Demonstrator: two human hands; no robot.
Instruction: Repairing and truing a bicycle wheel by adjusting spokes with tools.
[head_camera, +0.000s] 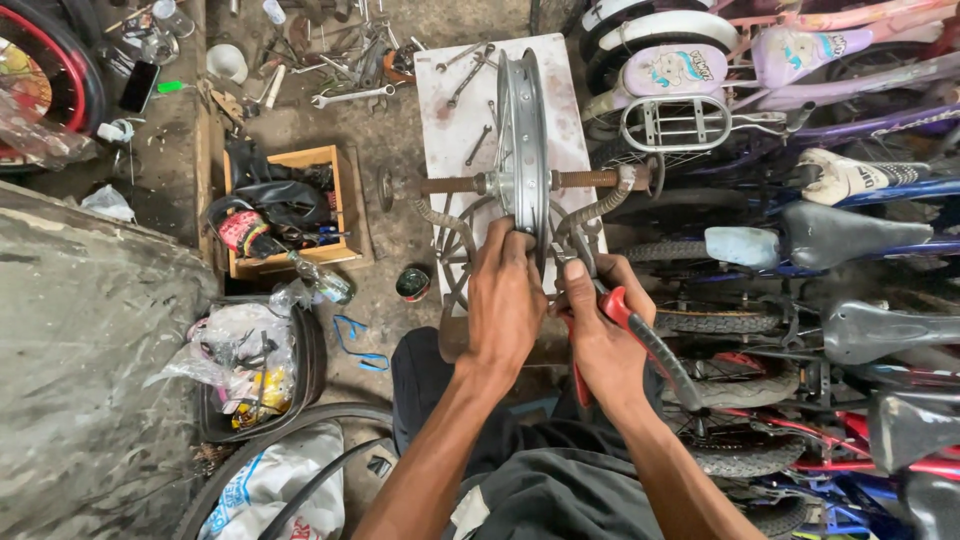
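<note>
A silver bicycle wheel rim (527, 140) stands upright on a truing stand, its rusty axle (590, 180) running across. My left hand (505, 300) grips the near edge of the rim. My right hand (600, 335) holds pliers with red and black handles (640, 335), their jaws close to the rim beside my left fingers. What the jaws touch is hidden by my hands.
A white board (450, 110) with wrenches lies behind the rim. A wooden box (290, 210) of parts and a basket of bags (250, 365) sit at left. Parked bicycles (800, 230) crowd the right. A tyre (290, 450) lies near left.
</note>
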